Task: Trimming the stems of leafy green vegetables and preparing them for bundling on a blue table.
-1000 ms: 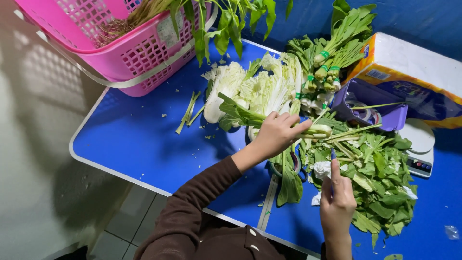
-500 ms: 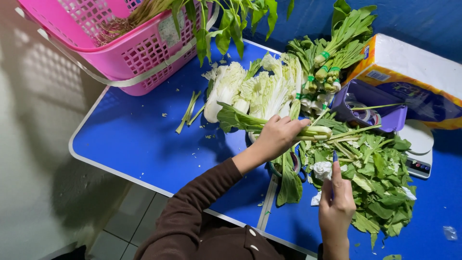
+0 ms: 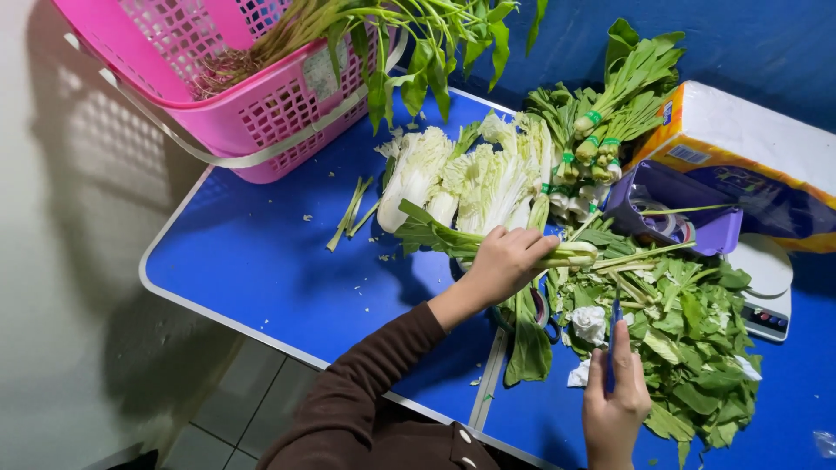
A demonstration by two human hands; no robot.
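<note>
While the left hand (image 3: 505, 261) is closing its fingers over a leafy green stalk (image 3: 488, 244) lying crosswise near the middle of the blue table (image 3: 261, 270), the right hand (image 3: 614, 405) is gripping a small blue-handled knife (image 3: 612, 348), blade pointing away from the person. That stalk is resting against the row of pale cabbages (image 3: 470, 178), its leaves trailing left and its cut end lying toward the heap of trimmed leaves (image 3: 688, 348). Room on the right is running short: the heap is spreading close to the near table edge, and a purple tape dispenser (image 3: 670, 209), a white scale (image 3: 766, 287) and a wrapped tissue pack (image 3: 749, 157) are crowding behind it. Tied bundles of greens (image 3: 610, 104) are lying at the far edge. To the left, bare blue surface is lying open up to the rim, where a pink basket (image 3: 235, 104) of long-stemmed greens is overhanging the corner.
</note>
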